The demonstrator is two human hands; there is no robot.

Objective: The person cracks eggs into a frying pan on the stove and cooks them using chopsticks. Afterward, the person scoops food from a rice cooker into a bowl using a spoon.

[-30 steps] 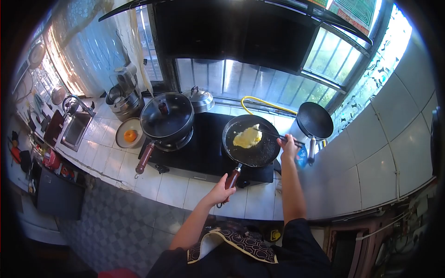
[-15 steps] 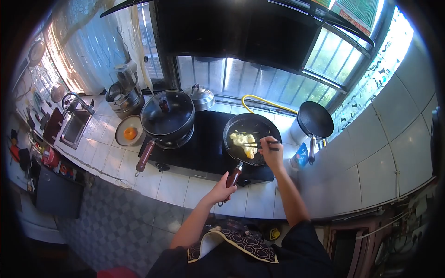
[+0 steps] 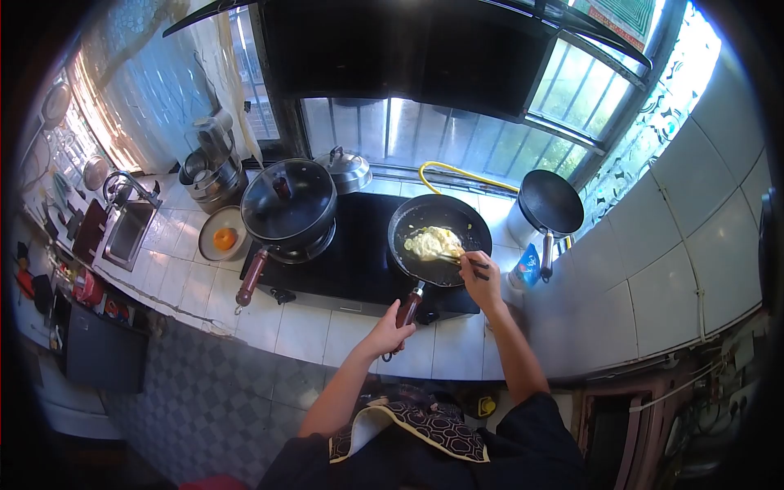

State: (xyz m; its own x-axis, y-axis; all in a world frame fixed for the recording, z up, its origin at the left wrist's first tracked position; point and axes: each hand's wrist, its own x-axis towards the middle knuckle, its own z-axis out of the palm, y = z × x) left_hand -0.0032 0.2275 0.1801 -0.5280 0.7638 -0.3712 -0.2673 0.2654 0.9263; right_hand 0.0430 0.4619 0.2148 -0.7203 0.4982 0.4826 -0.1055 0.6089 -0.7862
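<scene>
The pale yellow, egg-like food [image 3: 435, 243] lies folded in a loose heap in the frying pan [image 3: 423, 214], just ahead of your right grip [image 3: 480, 278] and a little to its left. That grip is closed on a pair of dark chopsticks [image 3: 452, 260], whose tips run leftward to the near edge of the food; whether they pinch it or only touch it, you cannot tell from here. Your right grip sits over the pan's near right rim. Your left grip [image 3: 390, 331] is wrapped around the pan's reddish-brown handle [image 3: 410, 309], with the pan itself ahead of it and to its right. Under the pan is the black stove [image 3: 359, 237], which stretches away to the left, ahead of your left grip. On its other side, farther ahead and left of that grip, stands a dark pan under a glass lid [image 3: 306, 204], its own handle [image 3: 253, 276] pointing back toward you. Beyond that, well left of your left grip, a plate [image 3: 207, 247] holding a round orange item [image 3: 224, 238] rests on the white-tiled counter [image 3: 306, 336]. To the right of your right grip are a blue packet [image 3: 528, 265] and, farther ahead, another black pan [image 3: 551, 198].
</scene>
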